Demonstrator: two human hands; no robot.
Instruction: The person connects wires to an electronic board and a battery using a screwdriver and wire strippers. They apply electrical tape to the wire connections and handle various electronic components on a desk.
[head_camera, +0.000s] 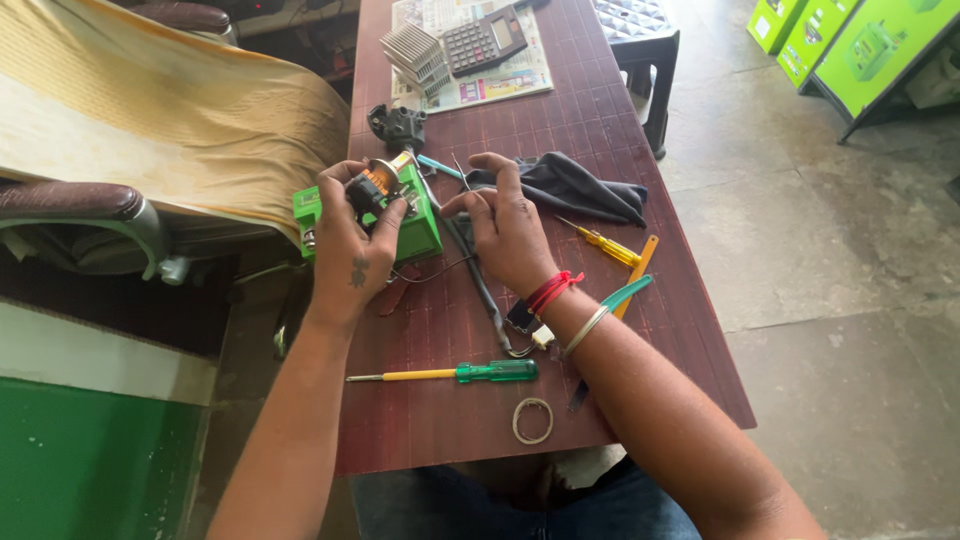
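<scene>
My left hand (350, 240) grips a small motor part with copper windings (378, 183) and holds it against a green plastic housing (420, 230) at the table's left edge. My right hand (505, 225) is just to the right of it, fingers pinched on thin wires or a slim tool that runs down toward me; which one I cannot tell. A red thread and a metal bangle circle my right wrist. A dark cable (490, 305) trails from the housing under that wrist.
A green-handled screwdriver (470, 372) and a rubber ring (532, 420) lie near me on the maroon table (660, 340). A yellow screwdriver (605, 243), dark cloth (580, 188), calculator (485, 40), finned heat sink (415, 52) and black part (398, 125) lie farther off. A chair stands left.
</scene>
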